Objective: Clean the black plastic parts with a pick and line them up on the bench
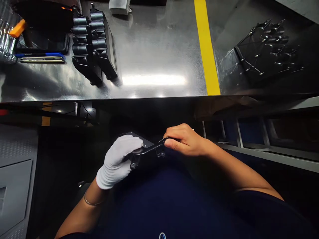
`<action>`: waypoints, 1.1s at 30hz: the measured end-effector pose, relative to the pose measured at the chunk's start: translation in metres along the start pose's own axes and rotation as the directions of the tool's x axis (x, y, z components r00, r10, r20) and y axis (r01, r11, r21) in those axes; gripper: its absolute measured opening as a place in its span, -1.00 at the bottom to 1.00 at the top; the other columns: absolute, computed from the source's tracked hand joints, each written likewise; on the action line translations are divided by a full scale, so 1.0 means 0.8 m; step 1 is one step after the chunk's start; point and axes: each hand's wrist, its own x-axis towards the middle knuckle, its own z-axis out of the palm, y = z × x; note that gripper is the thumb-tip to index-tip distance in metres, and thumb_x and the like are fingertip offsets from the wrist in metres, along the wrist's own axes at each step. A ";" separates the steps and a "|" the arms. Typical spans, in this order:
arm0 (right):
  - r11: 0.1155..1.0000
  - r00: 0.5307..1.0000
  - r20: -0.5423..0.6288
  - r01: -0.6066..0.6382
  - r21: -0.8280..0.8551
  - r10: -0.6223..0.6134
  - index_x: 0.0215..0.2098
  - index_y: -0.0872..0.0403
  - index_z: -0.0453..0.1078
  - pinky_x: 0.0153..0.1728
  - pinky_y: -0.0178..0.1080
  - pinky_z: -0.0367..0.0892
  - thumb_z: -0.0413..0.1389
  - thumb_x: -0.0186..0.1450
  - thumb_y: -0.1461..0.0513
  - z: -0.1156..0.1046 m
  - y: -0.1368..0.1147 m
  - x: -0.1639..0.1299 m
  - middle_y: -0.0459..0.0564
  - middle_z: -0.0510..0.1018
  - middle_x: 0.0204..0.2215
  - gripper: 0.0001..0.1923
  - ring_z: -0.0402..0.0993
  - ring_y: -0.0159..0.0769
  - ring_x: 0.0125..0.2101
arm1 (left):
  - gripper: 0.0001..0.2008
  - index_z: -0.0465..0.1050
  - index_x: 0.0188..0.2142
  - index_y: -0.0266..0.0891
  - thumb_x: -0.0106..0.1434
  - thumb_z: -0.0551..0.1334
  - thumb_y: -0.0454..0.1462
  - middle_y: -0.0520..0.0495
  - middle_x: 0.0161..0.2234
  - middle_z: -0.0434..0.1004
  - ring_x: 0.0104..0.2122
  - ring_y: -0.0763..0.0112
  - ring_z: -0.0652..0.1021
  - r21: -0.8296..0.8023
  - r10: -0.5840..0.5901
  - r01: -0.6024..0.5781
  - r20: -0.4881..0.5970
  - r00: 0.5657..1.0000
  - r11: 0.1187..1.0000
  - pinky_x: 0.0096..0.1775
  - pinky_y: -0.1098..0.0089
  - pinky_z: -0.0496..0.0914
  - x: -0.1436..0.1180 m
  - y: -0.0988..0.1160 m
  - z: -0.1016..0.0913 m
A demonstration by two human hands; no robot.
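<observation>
The person holds a black plastic part (147,151) below the near edge of the metal table (154,59), over the lap. The part is dark against a dark background, so its full outline is hard to read. What shows is a flat plate end under the gloved fingers and a thin arm with small round lugs hanging from it. Its long axis runs roughly left to right, rising slightly toward the bare fingers, with the arm end pointing right.

The left hand (119,161), in a white glove, is curled over the plate end, its fingers closed around it from above. The right hand (185,139), bare, pinches the tip of the arm between thumb and forefinger, the other fingers folded in. The two hands are close but do not touch; the lugs hang in the gap between them.

Beyond the fingers, on the table, a row of black parts (96,46) lies stacked to the upper left, well apart from the hands. Left of that row lie a blue pen (40,55) and a light-coloured flat tool (41,60). A yellow stripe (206,46) crosses the table above the right hand, and right of it lies a pile of black wire-like frames (264,49). The table edge stands between the hands and all of these.
</observation>
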 end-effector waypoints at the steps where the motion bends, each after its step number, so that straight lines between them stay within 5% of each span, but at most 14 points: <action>1: 0.999 0.999 0.040 -0.006 0.032 0.005 -0.61 0.11 0.22 -0.56 -0.38 0.06 -0.04 0.41 0.07 -0.001 -0.002 -0.001 -0.18 0.25 -0.66 -0.53 0.14 -0.53 -0.63 | -0.63 0.50 -0.05 -0.05 0.14 0.28 -0.38 -0.09 -0.22 0.64 -0.16 0.20 0.59 0.018 0.011 -0.012 0.014 1.000 1.000 -0.05 0.16 0.44 0.000 -0.001 0.000; 4: 0.996 0.997 0.079 -0.011 0.088 0.004 -0.70 0.09 0.03 -0.61 -0.36 -0.05 0.02 0.39 0.09 -0.001 -0.005 -0.003 -0.24 0.03 -0.71 -0.46 -0.05 -0.56 -0.68 | -0.71 0.53 -0.12 -0.08 0.14 0.29 -0.32 -0.10 -0.24 0.65 -0.17 0.17 0.59 0.020 -0.034 0.033 0.023 0.999 0.999 -0.06 0.15 0.45 -0.002 -0.005 0.000; 7: 0.991 0.998 0.024 0.048 0.124 -0.051 -0.69 0.09 0.04 -0.60 -0.37 -0.03 -0.03 0.41 0.10 0.000 -0.004 -0.002 -0.23 0.05 -0.70 -0.47 -0.02 -0.55 -0.67 | -0.69 0.53 -0.14 -0.13 0.07 0.38 -0.28 -0.12 -0.19 0.62 -0.18 0.18 0.58 -0.078 -0.239 0.237 -0.021 0.971 0.968 -0.10 0.21 0.46 -0.005 -0.009 0.000; 11: 0.977 0.974 -0.086 0.207 -0.055 -0.211 -0.56 0.11 0.25 -0.55 -0.37 0.05 -0.03 0.38 -0.05 -0.001 -0.006 0.010 -0.15 0.25 -0.65 -0.50 0.14 -0.50 -0.61 | -0.47 0.47 0.01 -0.19 0.03 0.43 -0.14 -0.11 -0.19 0.61 -0.26 0.21 0.58 -0.301 -0.612 0.639 0.191 0.767 0.707 -0.21 0.30 0.48 -0.006 -0.017 -0.003; 13: 0.945 0.956 -0.077 0.265 -0.191 -0.283 -0.50 0.12 0.31 -0.56 -0.36 0.01 0.00 0.29 -0.17 0.000 -0.008 0.017 -0.14 0.27 -0.63 -0.46 0.15 -0.48 -0.59 | -0.42 0.45 0.05 -0.22 0.05 0.39 -0.06 -0.11 -0.19 0.61 -0.26 0.20 0.58 -0.350 -0.652 0.733 0.335 0.680 0.584 -0.23 0.32 0.47 -0.005 -0.021 -0.004; 15: 0.915 0.944 -0.036 0.307 -0.263 -0.327 -0.49 0.12 0.32 -0.56 -0.35 -0.04 -0.01 0.25 -0.22 0.001 -0.010 0.024 -0.14 0.26 -0.62 -0.42 0.14 -0.47 -0.58 | -0.43 0.46 0.04 -0.23 0.07 0.37 -0.03 -0.12 -0.16 0.60 -0.21 0.18 0.56 -0.362 -0.635 0.763 0.422 0.647 0.536 -0.19 0.34 0.44 -0.003 -0.024 -0.002; 20: 0.901 0.938 0.019 0.337 -0.274 -0.345 -0.61 0.10 0.22 -0.57 -0.32 -0.10 -0.07 0.31 -0.18 0.006 -0.010 0.027 -0.17 0.18 -0.64 -0.41 0.08 -0.48 -0.60 | -0.38 0.48 0.02 -0.26 0.05 0.35 0.05 -0.13 -0.21 0.61 -0.24 0.17 0.55 -0.408 -0.597 0.751 0.456 0.661 0.520 -0.20 0.34 0.43 -0.002 -0.027 0.003; 26: 0.904 0.939 -0.098 0.285 -0.320 -0.331 -0.55 0.11 0.28 -0.56 -0.34 -0.06 -0.09 0.31 -0.18 0.013 -0.006 0.026 -0.16 0.22 -0.63 -0.41 0.11 -0.48 -0.59 | -0.44 0.52 -0.03 -0.26 0.09 0.31 0.05 -0.14 -0.20 0.61 -0.23 0.18 0.54 -0.392 -0.588 0.694 0.368 0.720 0.604 -0.20 0.37 0.42 0.003 -0.027 0.006; 33: 0.870 0.922 -0.152 0.268 -0.414 -0.357 -0.62 0.10 0.22 -0.56 -0.32 -0.08 -0.10 0.35 -0.15 0.016 -0.005 0.029 -0.15 0.20 -0.66 -0.40 0.08 -0.47 -0.61 | -0.56 0.57 -0.12 -0.26 0.15 0.27 0.01 -0.15 -0.20 0.61 -0.21 0.16 0.53 -0.328 -0.611 0.678 0.294 0.735 0.658 -0.23 0.41 0.41 0.005 -0.026 0.014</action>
